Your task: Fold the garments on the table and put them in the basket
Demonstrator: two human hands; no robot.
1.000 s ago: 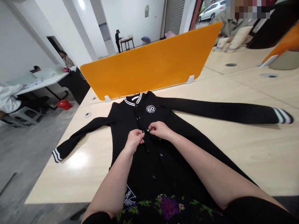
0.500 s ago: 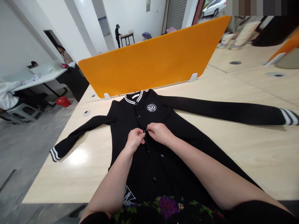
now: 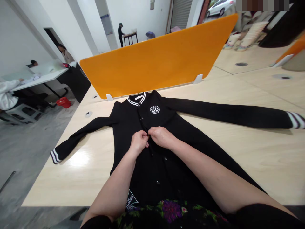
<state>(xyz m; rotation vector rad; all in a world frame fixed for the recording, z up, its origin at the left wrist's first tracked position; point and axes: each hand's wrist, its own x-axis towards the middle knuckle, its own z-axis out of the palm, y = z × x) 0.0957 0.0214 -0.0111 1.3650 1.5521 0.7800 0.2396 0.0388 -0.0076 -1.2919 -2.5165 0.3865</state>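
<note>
A black varsity jacket lies face up on the pale wooden table, sleeves spread left and right, with a white "50" badge on its chest. My left hand and my right hand meet at the jacket's front placket, just below the badge. Both pinch the fabric edges together at a snap, fingertips touching. More snaps run down the placket toward me.
An orange divider panel stands along the table's far edge behind the collar. The striped cuffs reach the left table edge and far right. Other people sit and stand at tables in the background to the left.
My two hands have drawn closer until they touch at the placket, covering the snap that was visible between them.
</note>
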